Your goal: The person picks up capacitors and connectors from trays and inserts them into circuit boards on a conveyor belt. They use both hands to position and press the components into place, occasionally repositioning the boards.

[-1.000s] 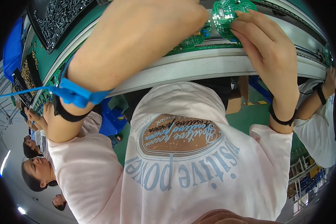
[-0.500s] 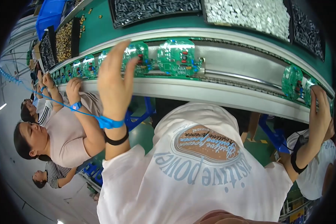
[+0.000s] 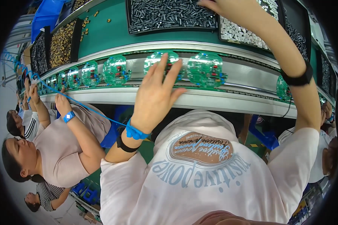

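My left hand (image 3: 154, 99) is open, its fingers spread over a green circuit board (image 3: 151, 62) on the conveyor line. I cannot tell whether the fingertips touch it. A blue wrist strap with a coiled cord circles that wrist. Just right of the hand lies another green circuit board (image 3: 203, 71) with small red and blue parts. My right hand (image 3: 234, 9) reaches over the heap of small dark cylindrical parts (image 3: 169, 17) and the heap of white parts (image 3: 238, 33). Its fingertips are cut off by the upper edge, so what they hold is hidden.
More boards (image 3: 116, 71) stand in a row to the left on the conveyor, whose pale front rail (image 3: 214, 98) runs across. A tray of yellowish parts (image 3: 62, 43) and a blue bin (image 3: 45, 17) are at far left. A co-worker (image 3: 67, 150) sits at my left; another person is at right.
My right hand has gone from the boards at far right up to the part trays. My left hand has shifted right along the line, and the view has shifted too.
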A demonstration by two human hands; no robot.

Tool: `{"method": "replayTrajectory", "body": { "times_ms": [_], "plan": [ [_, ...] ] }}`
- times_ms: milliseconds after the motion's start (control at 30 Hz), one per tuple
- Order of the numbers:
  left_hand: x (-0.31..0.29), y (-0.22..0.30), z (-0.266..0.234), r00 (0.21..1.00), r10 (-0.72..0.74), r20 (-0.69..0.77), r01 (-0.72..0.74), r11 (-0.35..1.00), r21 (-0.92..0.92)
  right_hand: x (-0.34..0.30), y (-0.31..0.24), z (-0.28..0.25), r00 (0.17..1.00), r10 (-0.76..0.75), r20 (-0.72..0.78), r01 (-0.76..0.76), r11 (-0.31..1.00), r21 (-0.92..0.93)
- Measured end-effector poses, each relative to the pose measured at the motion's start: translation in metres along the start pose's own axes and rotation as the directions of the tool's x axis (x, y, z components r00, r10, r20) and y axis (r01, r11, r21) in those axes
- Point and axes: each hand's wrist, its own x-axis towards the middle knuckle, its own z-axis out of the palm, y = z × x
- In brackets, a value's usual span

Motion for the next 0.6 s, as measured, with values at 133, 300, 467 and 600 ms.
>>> {"method": "replayTrajectory", "body": {
  "times_ms": [133,300,467,600],
  "plan": [
    [0.012,0.011,-0.004,0.999,0.037,-0.009,-0.038,0.997,-0.064,0.041,0.003,0.034,0.979,-0.038,0.200,0.056,0.994,-0.089],
    [0.053,-0.006,-0.036,0.982,0.175,-0.076,-0.176,0.984,-0.007,0.044,0.008,0.031,0.996,0.008,0.091,-0.021,0.990,0.137],
    [0.112,-0.034,-0.057,0.991,0.102,-0.081,-0.093,0.990,0.110,0.031,0.005,-0.002,0.973,0.173,0.153,-0.228,0.838,0.496],
    [0.157,-0.035,-0.052,0.961,0.212,-0.176,-0.207,0.977,0.050,-0.010,-0.003,-0.040,0.802,0.386,0.456,-0.578,0.305,0.757]
  ]
}}
